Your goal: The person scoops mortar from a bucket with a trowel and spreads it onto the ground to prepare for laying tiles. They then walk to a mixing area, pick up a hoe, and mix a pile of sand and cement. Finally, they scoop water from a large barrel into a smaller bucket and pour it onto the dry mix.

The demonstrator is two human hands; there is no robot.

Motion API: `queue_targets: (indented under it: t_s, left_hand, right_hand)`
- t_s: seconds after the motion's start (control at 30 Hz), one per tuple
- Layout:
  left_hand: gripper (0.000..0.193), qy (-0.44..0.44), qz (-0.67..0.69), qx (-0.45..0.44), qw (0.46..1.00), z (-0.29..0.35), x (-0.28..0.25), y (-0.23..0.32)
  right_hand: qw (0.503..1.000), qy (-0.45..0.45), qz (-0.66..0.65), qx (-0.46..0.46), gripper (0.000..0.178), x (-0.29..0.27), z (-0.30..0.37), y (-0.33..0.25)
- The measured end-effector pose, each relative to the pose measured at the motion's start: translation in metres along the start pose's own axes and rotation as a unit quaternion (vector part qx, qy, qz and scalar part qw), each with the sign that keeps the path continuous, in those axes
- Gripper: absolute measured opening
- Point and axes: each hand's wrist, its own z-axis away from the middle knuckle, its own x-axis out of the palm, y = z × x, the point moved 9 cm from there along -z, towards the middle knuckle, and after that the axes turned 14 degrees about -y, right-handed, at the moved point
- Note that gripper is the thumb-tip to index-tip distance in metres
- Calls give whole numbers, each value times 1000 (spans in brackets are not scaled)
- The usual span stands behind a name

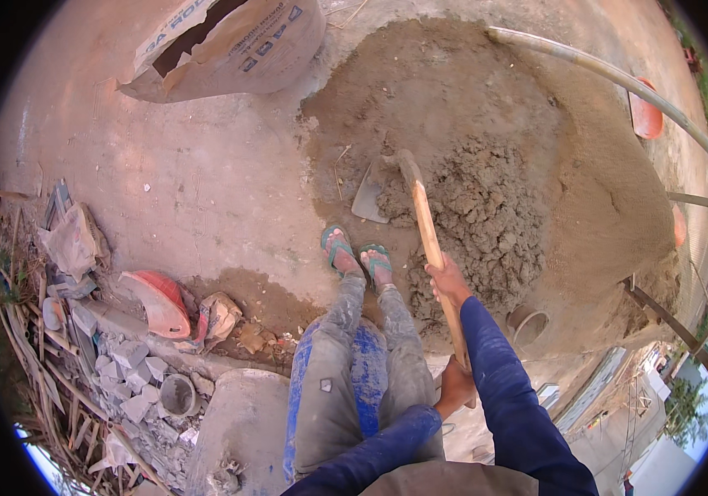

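Both my hands are closed round the wooden handle of a hoe [428, 223]. Nearer to me, my left hand [456, 385] grips the handle close to its butt end. My right hand [450, 281] holds it farther up, toward the head. The hoe's metal blade [369, 198] is down at the left edge of a lumpy heap of wet grey mortar [486, 223], a short way beyond my sandalled feet. Part of the blade's edge is hidden against the mix.
Dry sand [610, 190] banks up right of the mortar. A torn paper sack [238, 50] stands at the far left. A bucket [528, 326] sits by the heap's near right edge. Rubble [135, 372] and a red basin [160, 304] lie to the left. A pale pole [619, 78] arches at upper right.
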Motion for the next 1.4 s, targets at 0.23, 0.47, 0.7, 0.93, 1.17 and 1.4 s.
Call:
queue_targets:
  t_s: [0.23, 0.47, 0.7, 0.93, 1.17, 1.4]
  left_hand:
    - [30, -173, 214, 10, 961, 23, 37, 29]
    - [20, -211, 117, -64, 968, 133, 57, 85]
    - [36, -356, -122, -102, 921, 249, 70, 89]
    - [47, -494, -332, -212, 775, 270, 29, 163]
    - [30, -393, -671, -14, 628, 85, -143, 145]
    - [14, -268, -745, 89, 604, -70, -161, 134]
  right_hand:
    - [964, 114, 235, 52, 37, -52, 16, 26]
    - [998, 8, -54, 23, 26, -41, 117, 20]
    - [932, 110, -336, -86, 28, -46, 300, 32]
    - [744, 280, -567, -217, 37, -55, 394, 51]
    - [529, 272, -761, -260, 17, -88, 246, 150]
    - [458, 282, -770, -344, 14, -103, 200, 152]
